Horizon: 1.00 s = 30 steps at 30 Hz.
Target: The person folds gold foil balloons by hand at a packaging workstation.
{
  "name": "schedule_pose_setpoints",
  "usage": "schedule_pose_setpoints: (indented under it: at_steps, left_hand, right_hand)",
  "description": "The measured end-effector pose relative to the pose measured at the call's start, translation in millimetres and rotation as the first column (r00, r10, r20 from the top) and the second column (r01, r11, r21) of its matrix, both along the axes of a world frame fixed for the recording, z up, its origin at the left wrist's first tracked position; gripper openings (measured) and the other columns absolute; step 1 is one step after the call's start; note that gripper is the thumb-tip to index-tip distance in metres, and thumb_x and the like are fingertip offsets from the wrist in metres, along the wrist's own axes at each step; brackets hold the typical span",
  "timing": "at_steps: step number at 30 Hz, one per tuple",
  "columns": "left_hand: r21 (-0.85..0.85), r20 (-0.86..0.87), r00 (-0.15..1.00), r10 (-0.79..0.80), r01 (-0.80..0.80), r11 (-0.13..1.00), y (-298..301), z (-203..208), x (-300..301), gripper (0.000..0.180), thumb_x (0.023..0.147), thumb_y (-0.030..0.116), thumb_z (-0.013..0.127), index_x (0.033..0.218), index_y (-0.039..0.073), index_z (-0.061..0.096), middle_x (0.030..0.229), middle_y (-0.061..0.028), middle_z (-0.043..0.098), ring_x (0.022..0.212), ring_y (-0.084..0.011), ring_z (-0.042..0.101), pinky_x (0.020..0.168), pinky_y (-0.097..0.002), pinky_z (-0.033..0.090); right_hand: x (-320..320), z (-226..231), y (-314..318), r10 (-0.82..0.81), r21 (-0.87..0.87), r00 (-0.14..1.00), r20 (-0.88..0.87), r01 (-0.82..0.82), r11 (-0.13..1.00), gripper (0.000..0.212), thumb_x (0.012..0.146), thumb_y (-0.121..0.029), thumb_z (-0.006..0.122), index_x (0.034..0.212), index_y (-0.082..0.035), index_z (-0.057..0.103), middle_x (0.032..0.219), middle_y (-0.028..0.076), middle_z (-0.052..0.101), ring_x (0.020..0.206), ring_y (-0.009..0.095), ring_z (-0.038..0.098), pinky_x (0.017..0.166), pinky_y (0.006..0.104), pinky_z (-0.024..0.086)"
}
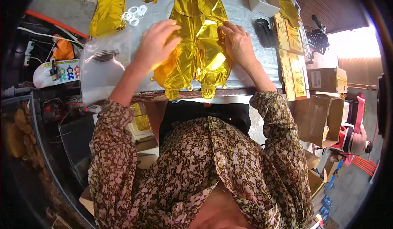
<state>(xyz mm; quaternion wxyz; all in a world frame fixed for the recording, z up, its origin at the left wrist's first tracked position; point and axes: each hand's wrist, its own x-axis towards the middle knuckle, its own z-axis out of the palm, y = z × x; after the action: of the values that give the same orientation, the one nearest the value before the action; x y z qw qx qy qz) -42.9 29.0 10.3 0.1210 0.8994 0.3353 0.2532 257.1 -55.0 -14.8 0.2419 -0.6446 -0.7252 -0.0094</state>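
Observation:
A flat, uninflated gold foil balloon (190,45) lies spread on the table in front of me, its surface creased and shiny. Several small tabs stick out along its near edge, which reaches the table's front edge. Over the balloon's left side is my left hand (157,40), its fingers apart and the thumb stretched out. My right hand (238,42) rests at the right edge of the balloon, with bent fingers closed on the foil. The tips of its fingers are partly hidden.
White rings (134,14) lie at the far left, near more gold foil (109,10). A clear plastic bag (104,71) hangs over the left edge. Right of the balloon are a black object (266,32), a white open box (262,4) and printed boxes (294,75).

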Motion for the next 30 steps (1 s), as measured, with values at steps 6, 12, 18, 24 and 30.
schedule_pose_setpoints:
  at_steps: [6,12,18,24,30]
  left_hand:
    - [0.087,-0.102,0.993,-0.053,0.062,0.994,4.4,-15.0,23.2,0.046,0.103,0.035,0.063,0.142,0.011,0.062,0.154,-0.0083,0.054,0.143,-0.026,0.047,0.117,-0.0485,0.033]
    - [-0.034,-0.121,0.987,-0.103,0.1,0.994,12.6,-9.9,24.8,0.04,0.1,0.028,0.068,0.135,0.01,0.066,0.146,-0.0106,0.061,0.136,-0.0308,0.054,0.113,-0.0469,0.04]
    - [0.041,-0.06,0.982,-0.177,0.18,0.983,62.7,-1.7,55.1,0.031,0.099,0.022,0.067,0.123,0.003,0.069,0.132,-0.0113,0.068,0.123,-0.0345,0.062,0.105,-0.0451,0.048]
    - [0.085,0.005,0.998,-0.058,0.057,0.995,83.2,-22.1,74.7,0.037,0.101,0.024,0.065,0.131,0.002,0.066,0.139,-0.0123,0.065,0.129,-0.033,0.059,0.108,-0.045,0.046]
    - [0.006,0.061,0.995,-0.081,0.08,0.997,76.9,-29.1,78.9,0.038,0.102,0.025,0.065,0.133,0.002,0.065,0.14,-0.0142,0.064,0.129,-0.0345,0.059,0.108,-0.0448,0.046]
  right_hand:
    - [-7.4,15.0,7.9,0.06,0.088,0.992,0.115,-0.07,0.994,0.04,0.091,-0.013,0.069,0.13,-0.006,0.068,0.142,0.015,0.064,0.127,0.036,0.061,0.104,0.0492,0.048]
    - [-19.1,-2.5,5.1,0.156,-0.059,0.985,0.079,-0.152,0.987,0.056,0.105,-0.026,0.059,0.155,-0.004,0.045,0.163,0.019,0.042,0.153,0.036,0.037,0.127,0.053,0.026]
    - [-25.1,-3.2,4.4,0.118,-0.095,0.99,0.072,-0.111,0.989,0.054,0.106,-0.027,0.057,0.154,-0.004,0.046,0.163,0.018,0.042,0.153,0.036,0.036,0.127,0.0521,0.026]
    - [-25.2,0.6,6.3,0.099,-0.108,0.994,0.045,-0.093,0.99,0.054,0.106,-0.027,0.057,0.154,-0.003,0.046,0.163,0.018,0.042,0.153,0.036,0.037,0.127,0.0522,0.025]
    - [-23.8,3.0,9.1,0.091,-0.105,0.996,0.008,-0.09,0.99,0.054,0.106,-0.026,0.057,0.153,-0.004,0.047,0.163,0.017,0.042,0.153,0.036,0.037,0.127,0.0535,0.024]
